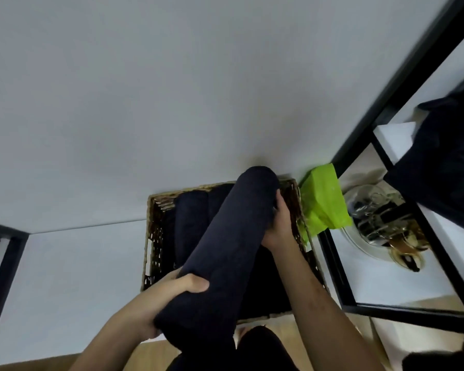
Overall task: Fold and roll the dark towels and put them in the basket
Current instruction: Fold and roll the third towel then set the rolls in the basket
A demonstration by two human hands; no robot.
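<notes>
A long rolled dark towel [225, 245] is held lengthwise above the woven basket [152, 226], tilted with its far end highest. My left hand [177, 287] grips its near end with the thumb over the top. Round the far part of the roll, on its right side, my right hand [277, 223] curls its fingers. Inside the basket lie other rolled dark towels [190, 220] along the left side; the right side is hidden behind the held roll and my arm.
A bright green packet [323, 202] stands right of the basket against the white wall. A black-framed shelf [340, 266] at the right holds a glass dish of small items [378, 223] and a dark cloth heap [445, 162]. Another black frame [0, 261] stands at the left.
</notes>
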